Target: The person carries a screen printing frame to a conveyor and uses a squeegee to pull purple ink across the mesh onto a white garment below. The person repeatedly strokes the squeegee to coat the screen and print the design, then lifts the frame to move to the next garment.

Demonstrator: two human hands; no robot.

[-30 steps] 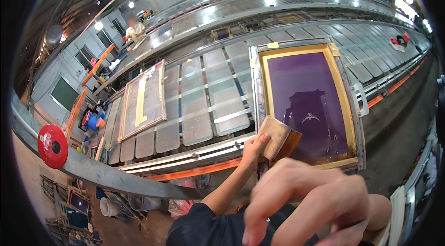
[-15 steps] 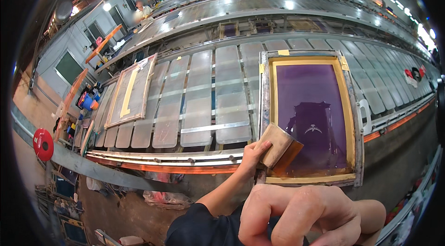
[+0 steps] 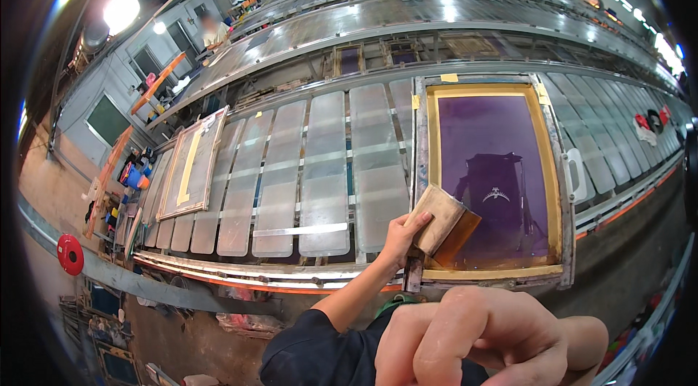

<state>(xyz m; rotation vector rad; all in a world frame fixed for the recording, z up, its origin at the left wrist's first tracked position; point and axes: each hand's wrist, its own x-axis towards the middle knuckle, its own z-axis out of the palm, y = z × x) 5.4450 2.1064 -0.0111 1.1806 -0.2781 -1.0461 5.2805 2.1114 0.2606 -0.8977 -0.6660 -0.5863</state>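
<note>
My left hand (image 3: 402, 237) grips a squeegee (image 3: 440, 215) with a pale wooden handle and an amber blade. The squeegee is tilted over the near left corner of a printing screen (image 3: 483, 124). Purple mesh fills this screen, bordered by yellow tape, and a small pale crest (image 3: 496, 195) shows on it. A dark reflection lies across the mesh. Close to the camera, my right hand (image 3: 494, 335) is closed with its fingers curled. Whatever its fingertips hold, if anything, is hidden.
Grey printing pallets (image 3: 280, 175) run along the long table, with a metal strip (image 3: 300, 229) across two of them. A second screen (image 3: 193, 161) lies at the left. A white handle (image 3: 574, 175) stands beside the purple screen's right edge. Another person (image 3: 215, 33) is far off.
The purple screen is further right along the pallets, uncovering more of a pallet on its left. The squeegee stays in my left hand. My right hand has barely moved.
</note>
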